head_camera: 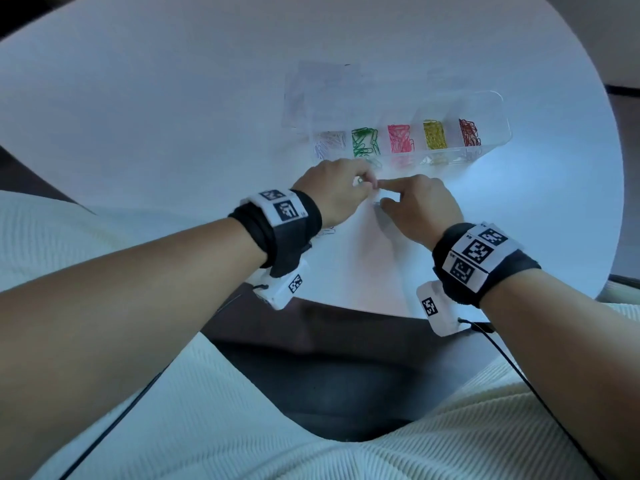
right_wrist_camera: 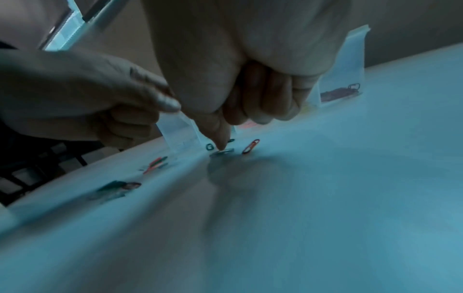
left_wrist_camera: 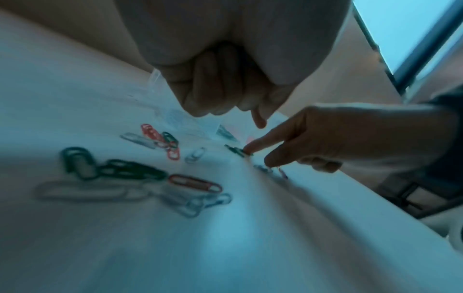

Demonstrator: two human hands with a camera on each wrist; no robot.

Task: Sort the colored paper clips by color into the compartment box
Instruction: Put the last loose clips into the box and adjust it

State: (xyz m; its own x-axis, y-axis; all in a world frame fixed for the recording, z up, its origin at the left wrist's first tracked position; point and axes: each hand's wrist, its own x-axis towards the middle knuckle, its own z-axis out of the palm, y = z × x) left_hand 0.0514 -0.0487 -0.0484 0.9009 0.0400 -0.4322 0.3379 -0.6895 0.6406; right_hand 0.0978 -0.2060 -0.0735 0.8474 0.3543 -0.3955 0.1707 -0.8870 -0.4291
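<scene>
Right hand [head_camera: 420, 206]: index fingertip pressed on dark green wire paper clip [left_wrist_camera: 236, 151] on white round counter [head_camera: 173, 116], other fingers curled. Left hand [head_camera: 337, 188] clenched, contents unclear. Clear plastic compartment box [head_camera: 491, 109] just beyond. Risk: flat clip skidded away, wrong colour bin chosen.

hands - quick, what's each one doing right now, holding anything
Left hand: fingers curled; whether they hold anything cannot be told.
Right hand: holds nothing; index fingertip presses a paper clip on the table.

black wristbands [head_camera: 287, 230], white coded tags [head_camera: 474, 252]
</scene>
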